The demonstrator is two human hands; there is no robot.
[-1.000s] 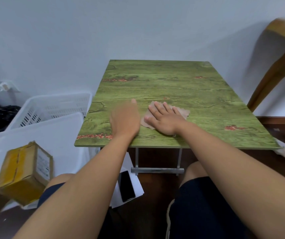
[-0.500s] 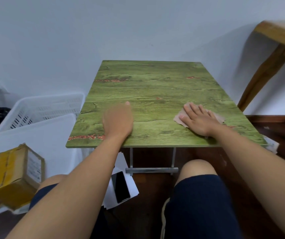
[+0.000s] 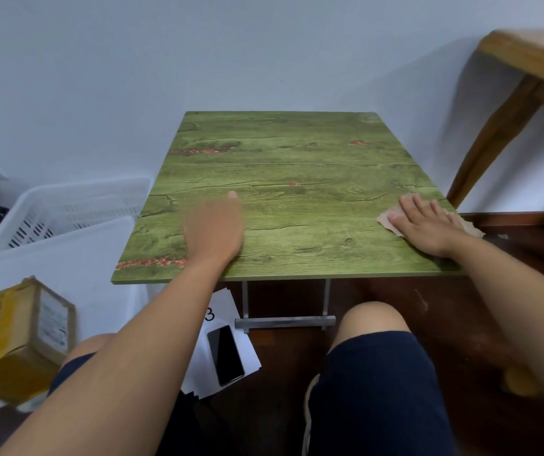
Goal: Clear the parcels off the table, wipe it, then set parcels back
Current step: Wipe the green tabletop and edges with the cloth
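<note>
The small green wood-grain table (image 3: 297, 166) stands against the wall with no parcels on it. My right hand (image 3: 428, 225) lies flat, fingers straight, pressing a pinkish-brown cloth (image 3: 387, 219) onto the table's near right edge; part of the cloth hangs over that edge. My left hand (image 3: 214, 228) rests palm down on the near left part of the tabletop. A brown cardboard parcel (image 3: 17, 334) with yellow tape and a white label sits low at the left, beside my left knee.
White plastic crates (image 3: 66, 209) stand left of the table. A black phone (image 3: 225, 355) lies on white papers (image 3: 227, 311) on the dark floor under the table's front. A wooden furniture leg (image 3: 501, 126) rises at the right.
My right hand has slid the cloth rightward across the tabletop, from near the middle to the right edge. My left hand has stayed in place on the table.
</note>
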